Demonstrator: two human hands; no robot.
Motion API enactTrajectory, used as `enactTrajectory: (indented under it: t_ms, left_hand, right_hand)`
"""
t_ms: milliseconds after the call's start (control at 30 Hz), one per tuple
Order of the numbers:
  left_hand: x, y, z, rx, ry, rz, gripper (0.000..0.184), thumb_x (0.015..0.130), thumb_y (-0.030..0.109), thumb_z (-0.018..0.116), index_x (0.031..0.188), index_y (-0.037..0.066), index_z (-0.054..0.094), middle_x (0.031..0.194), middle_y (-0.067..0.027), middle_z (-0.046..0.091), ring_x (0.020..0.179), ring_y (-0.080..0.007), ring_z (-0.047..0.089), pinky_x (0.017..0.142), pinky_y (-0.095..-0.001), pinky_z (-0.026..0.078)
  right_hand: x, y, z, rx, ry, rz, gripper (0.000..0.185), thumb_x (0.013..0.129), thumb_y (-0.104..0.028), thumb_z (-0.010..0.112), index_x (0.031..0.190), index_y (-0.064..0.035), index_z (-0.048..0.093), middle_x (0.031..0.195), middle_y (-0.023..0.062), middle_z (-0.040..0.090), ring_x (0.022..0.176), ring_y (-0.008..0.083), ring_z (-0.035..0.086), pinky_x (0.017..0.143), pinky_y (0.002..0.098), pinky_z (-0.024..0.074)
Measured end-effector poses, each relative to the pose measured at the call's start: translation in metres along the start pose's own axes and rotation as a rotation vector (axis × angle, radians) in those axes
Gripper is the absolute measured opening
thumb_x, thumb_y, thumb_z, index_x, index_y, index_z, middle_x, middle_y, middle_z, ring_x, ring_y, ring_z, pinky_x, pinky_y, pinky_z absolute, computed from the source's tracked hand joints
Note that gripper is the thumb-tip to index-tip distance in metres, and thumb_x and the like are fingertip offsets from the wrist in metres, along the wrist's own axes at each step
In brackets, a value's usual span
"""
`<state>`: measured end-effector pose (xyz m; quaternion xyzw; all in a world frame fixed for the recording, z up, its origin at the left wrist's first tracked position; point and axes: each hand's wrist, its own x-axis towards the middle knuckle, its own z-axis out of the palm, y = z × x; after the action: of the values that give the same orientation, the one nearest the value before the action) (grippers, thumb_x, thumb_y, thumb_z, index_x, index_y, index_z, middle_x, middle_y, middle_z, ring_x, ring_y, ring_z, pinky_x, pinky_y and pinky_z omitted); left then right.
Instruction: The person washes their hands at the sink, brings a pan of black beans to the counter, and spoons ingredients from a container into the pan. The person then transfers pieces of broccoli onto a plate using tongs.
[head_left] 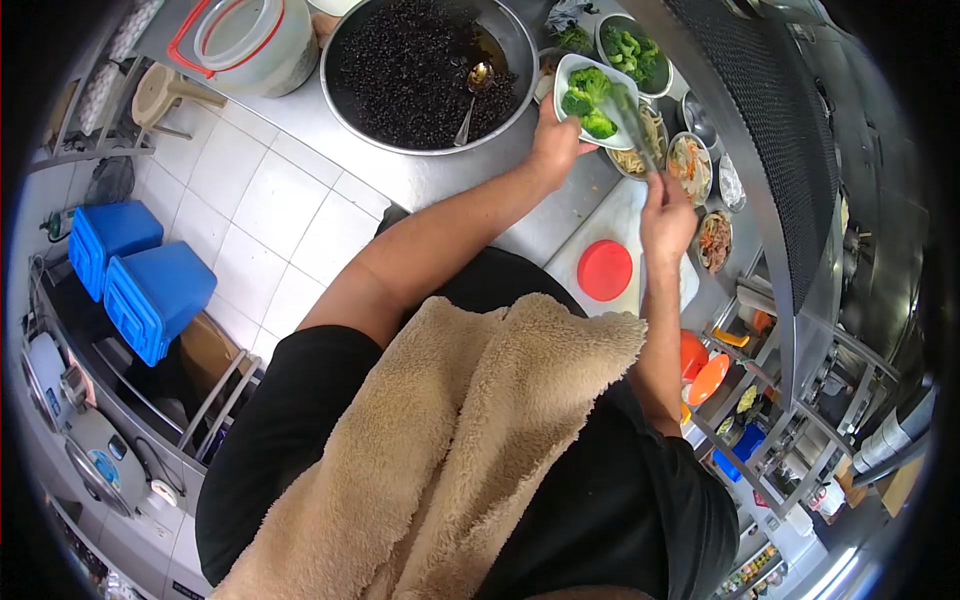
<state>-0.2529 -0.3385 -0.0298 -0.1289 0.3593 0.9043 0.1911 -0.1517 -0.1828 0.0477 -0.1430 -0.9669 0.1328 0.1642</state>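
My left hand (556,145) grips the edge of a white bowl (566,78). Pieces of bright green broccoli (590,95) lie in that bowl. Tongs (636,122), smeared by motion, are held in my right hand (667,222); their far end reaches over the right side of the bowl, and I cannot tell whether they pinch anything. Just behind sits a metal bowl of broccoli (632,55). Below the white bowl, partly hidden by it, is a container of pale strips (632,162). A red round lid (604,270) rests on the white cutting board (565,262) near my right forearm.
A big metal bowl (338,98) of dark grains with a spoon (467,115) stands left of my hands. Farther left is a clear tub (265,70). Several small food bowls (690,165) line the right, beside a metal hood edge (745,165).
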Motion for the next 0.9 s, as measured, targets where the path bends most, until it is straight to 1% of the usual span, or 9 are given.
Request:
enactTrajectory:
  t_ms: [33, 200, 300, 333, 433, 533, 600, 800, 900]
  left_hand:
    - [0.001, 0.001, 0.000, -0.013, -0.003, 0.001, 0.071, 0.089, -0.002, 0.043, 0.156, 0.014, 0.028, 0.144, -0.0159, 0.050, 0.123, -0.0320, 0.062, 0.093, -0.0486, 0.061]
    - [0.004, 0.001, -0.006, -0.018, 0.019, 0.028, 0.071, 0.088, -0.002, 0.042, 0.155, 0.014, 0.028, 0.144, -0.0157, 0.050, 0.125, -0.0320, 0.060, 0.095, -0.0494, 0.060]
    - [0.001, 0.004, -0.005, -0.010, 0.035, 0.001, 0.071, 0.087, -0.003, 0.043, 0.155, 0.013, 0.029, 0.145, -0.0154, 0.050, 0.126, -0.0321, 0.060, 0.096, -0.0498, 0.059]
    - [-0.001, 0.005, -0.005, -0.015, 0.021, 0.004, 0.071, 0.087, -0.003, 0.043, 0.155, 0.013, 0.029, 0.145, -0.0154, 0.050, 0.126, -0.0322, 0.059, 0.096, -0.0501, 0.059]
    - [-0.004, 0.006, -0.006, 0.002, 0.001, -0.003, 0.071, 0.086, -0.003, 0.043, 0.154, 0.013, 0.029, 0.146, -0.0153, 0.049, 0.126, -0.0323, 0.059, 0.097, -0.0509, 0.058]
    - [-0.003, 0.008, -0.008, 0.047, 0.032, -0.027, 0.070, 0.087, -0.003, 0.044, 0.154, 0.013, 0.030, 0.145, -0.0151, 0.049, 0.126, -0.0315, 0.060, 0.098, -0.0510, 0.058]
    - [-0.003, 0.007, -0.008, 0.030, 0.033, -0.033, 0.068, 0.088, -0.002, 0.044, 0.154, 0.012, 0.032, 0.144, -0.0151, 0.051, 0.126, -0.0307, 0.060, 0.097, -0.0504, 0.059]
    - [0.006, -0.003, -0.013, 0.053, -0.011, -0.049, 0.069, 0.089, -0.002, 0.045, 0.154, 0.012, 0.031, 0.144, -0.0152, 0.051, 0.125, -0.0307, 0.061, 0.094, -0.0488, 0.060]
    - [0.005, 0.001, -0.010, 0.067, 0.015, -0.063, 0.070, 0.089, -0.002, 0.045, 0.155, 0.013, 0.029, 0.145, -0.0152, 0.051, 0.125, -0.0311, 0.061, 0.094, -0.0489, 0.060]
  right_hand:
    - [-0.006, -0.002, 0.002, 0.012, -0.069, 0.077, 0.029, 0.100, -0.031, 0.065, 0.110, -0.0060, 0.074, 0.082, 0.0219, 0.072, 0.077, 0.0400, 0.072, 0.069, 0.0458, 0.0552]
    - [0.000, -0.002, -0.024, 0.104, 0.052, 0.017, 0.031, 0.100, -0.032, 0.065, 0.111, -0.0044, 0.073, 0.087, 0.0227, 0.072, 0.079, 0.0390, 0.071, 0.072, 0.0434, 0.0542]
    - [0.033, -0.005, -0.040, 0.060, -0.035, 0.066, 0.031, 0.100, -0.031, 0.063, 0.112, -0.0039, 0.073, 0.091, 0.0218, 0.072, 0.082, 0.0394, 0.071, 0.073, 0.0430, 0.0537]
    - [0.046, 0.003, -0.033, 0.024, -0.002, 0.041, 0.035, 0.101, -0.035, 0.061, 0.113, -0.0037, 0.072, 0.094, 0.0207, 0.073, 0.087, 0.0398, 0.071, 0.077, 0.0452, 0.0530]
    - [0.090, 0.019, -0.009, -0.084, -0.157, 0.088, 0.040, 0.100, -0.039, 0.061, 0.117, -0.0050, 0.072, 0.106, 0.0206, 0.073, 0.101, 0.0397, 0.069, 0.087, 0.0482, 0.0513]
    - [0.125, 0.040, 0.033, -0.151, 0.105, -0.284, 0.040, 0.103, -0.043, 0.054, 0.111, -0.0086, 0.072, 0.096, 0.0166, 0.074, 0.088, 0.0392, 0.070, 0.078, 0.0470, 0.0530]
    - [0.147, 0.039, 0.053, -0.242, 0.145, -0.377, 0.038, 0.103, -0.043, 0.053, 0.111, -0.0104, 0.072, 0.098, 0.0170, 0.074, 0.091, 0.0398, 0.070, 0.078, 0.0488, 0.0531]
    - [0.183, 0.040, 0.094, -0.459, 0.188, -0.540, 0.036, 0.102, -0.044, 0.056, 0.108, -0.0124, 0.073, 0.099, 0.0163, 0.074, 0.093, 0.0408, 0.070, 0.080, 0.0510, 0.0535]
    - [0.193, 0.058, 0.098, -0.310, 0.196, -0.513, 0.036, 0.101, -0.044, 0.058, 0.113, -0.0123, 0.073, 0.106, 0.0166, 0.074, 0.102, 0.0401, 0.069, 0.087, 0.0506, 0.0523]
